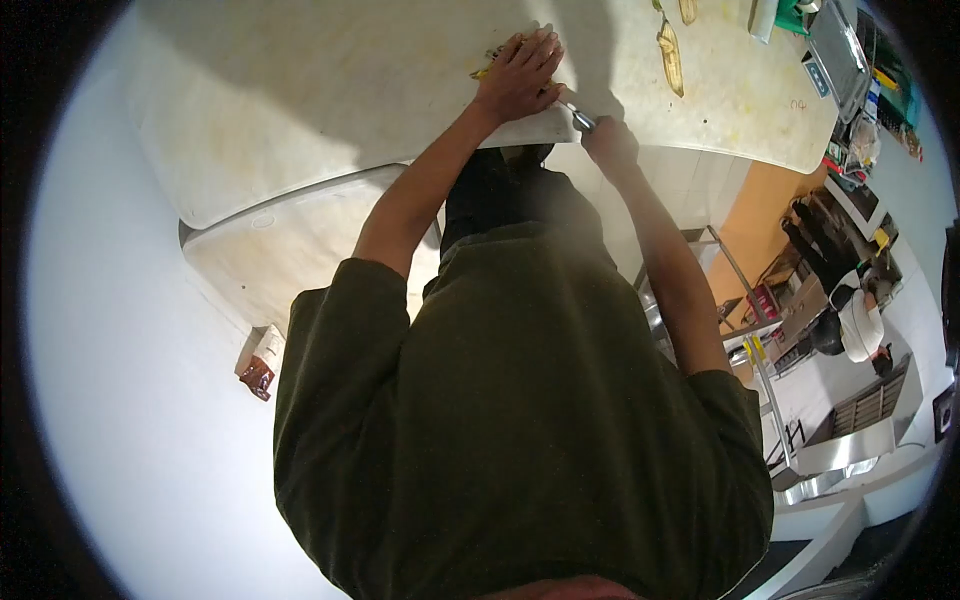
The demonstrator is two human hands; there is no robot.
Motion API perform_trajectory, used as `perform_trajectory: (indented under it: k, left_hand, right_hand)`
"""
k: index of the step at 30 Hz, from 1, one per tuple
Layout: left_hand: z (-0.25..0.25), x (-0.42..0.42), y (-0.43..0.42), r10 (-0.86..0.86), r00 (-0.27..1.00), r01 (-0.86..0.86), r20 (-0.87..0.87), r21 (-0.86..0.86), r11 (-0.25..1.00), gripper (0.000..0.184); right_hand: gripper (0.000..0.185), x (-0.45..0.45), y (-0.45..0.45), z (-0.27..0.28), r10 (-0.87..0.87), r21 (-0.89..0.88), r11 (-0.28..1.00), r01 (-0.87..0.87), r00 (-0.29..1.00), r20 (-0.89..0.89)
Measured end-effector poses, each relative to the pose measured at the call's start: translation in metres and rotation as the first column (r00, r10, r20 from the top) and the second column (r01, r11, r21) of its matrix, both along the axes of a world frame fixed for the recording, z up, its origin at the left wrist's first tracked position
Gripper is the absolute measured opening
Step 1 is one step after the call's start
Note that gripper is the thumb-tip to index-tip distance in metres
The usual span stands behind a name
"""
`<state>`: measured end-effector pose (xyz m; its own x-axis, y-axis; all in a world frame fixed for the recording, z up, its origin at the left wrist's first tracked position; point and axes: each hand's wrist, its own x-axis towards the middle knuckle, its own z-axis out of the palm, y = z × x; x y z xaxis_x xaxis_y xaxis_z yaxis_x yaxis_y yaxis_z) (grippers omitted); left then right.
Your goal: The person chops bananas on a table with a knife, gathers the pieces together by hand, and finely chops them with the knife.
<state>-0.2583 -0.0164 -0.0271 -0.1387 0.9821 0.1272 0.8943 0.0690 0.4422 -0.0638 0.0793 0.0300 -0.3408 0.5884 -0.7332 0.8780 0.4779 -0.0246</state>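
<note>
My left hand (520,75) lies flat with fingers stretched out over yellow and dark pieces (480,73) on the pale table (350,60). Most of what is under the palm is hidden. My right hand (608,142), just beyond the table's front edge, is closed round the handle of a metal tool (583,120) that looks like a knife. Its thin end points up and left, towards my left hand, and the tip is hidden there. A browned yellow banana peel or banana (671,62) lies to the right, with a second similar piece (688,11) above it.
A metal tray (838,58) and green items (790,16) stand at the table's right end. A second pale tabletop (300,230) adjoins at the lower left, near a brown and white packet (261,365). Another person (855,320) is in the background right, beyond a metal rack (740,270).
</note>
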Motion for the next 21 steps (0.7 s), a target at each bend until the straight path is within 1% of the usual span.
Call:
perform_trajectory:
  k: [2, 4, 5, 8, 9, 12, 15, 17, 18, 20, 21]
  left_hand:
    - [-0.004, -0.001, 0.002, -0.002, 1.0, 0.002, 0.019, 0.04, 0.999, 0.055]
    - [-0.003, -0.002, -0.002, 0.001, 0.999, -0.003, 0.038, 0.054, 0.999, 0.053]
    - [-0.001, -0.003, -0.002, 0.001, 0.999, -0.003, 0.046, 0.054, 0.999, 0.052]
    - [-0.002, -0.002, -0.003, 0.014, 0.998, -0.018, 0.067, 0.058, 0.998, 0.05]
    - [-0.002, -0.001, -0.003, 0.02, 0.997, -0.024, 0.074, 0.06, 0.998, 0.049]
    - [0.001, -0.003, -0.003, 0.021, 0.999, -0.024, 0.041, 0.058, 0.998, 0.048]
    - [0.001, -0.002, -0.005, 0.018, 0.998, -0.016, -0.058, 0.036, 0.999, 0.05]
    - [-0.005, 0.0, -0.006, 0.023, 0.999, -0.021, -0.034, 0.052, 0.998, 0.05]
    - [-0.007, 0.002, -0.005, 0.028, 0.999, -0.026, -0.02, 0.063, 0.998, 0.05]
    - [-0.005, 0.004, -0.005, 0.027, 0.999, -0.03, 0.037, 0.071, 0.997, 0.054]
    - [-0.004, 0.001, -0.006, 0.029, 0.998, -0.033, 0.06, 0.076, 0.997, 0.056]
  right_hand:
    - [0.031, 0.001, 0.0, -0.003, 0.014, 0.022, 1.0, -0.014, 1.0, 0.013]
    - [0.031, 0.004, 0.001, -0.006, 0.025, -0.006, 1.0, -0.025, 1.0, -0.006]
    - [0.031, 0.005, 0.002, -0.007, 0.031, -0.019, 0.999, -0.032, 0.999, -0.02]
    - [0.031, 0.013, -0.001, -0.011, 0.05, 0.016, 0.999, -0.049, 0.992, -0.112]
    - [0.03, 0.013, -0.002, -0.011, 0.061, 0.02, 0.998, -0.059, 0.992, -0.115]
    - [0.028, 0.012, -0.002, -0.01, 0.082, 0.033, 0.996, -0.078, 0.99, -0.117]
    - [0.028, 0.012, -0.006, -0.007, 0.088, 0.061, 0.995, -0.081, 0.99, -0.113]
    - [0.028, 0.015, -0.006, -0.014, 0.102, 0.104, 0.991, -0.088, 0.986, -0.13]
    - [0.03, 0.017, -0.007, -0.017, 0.144, 0.15, 0.981, -0.122, 0.979, -0.145]
    - [0.033, 0.017, -0.004, -0.013, 0.083, 0.107, 0.992, -0.063, 0.976, -0.202]
    - [0.033, 0.014, -0.001, -0.012, 0.084, 0.099, 0.993, -0.066, 0.978, -0.193]
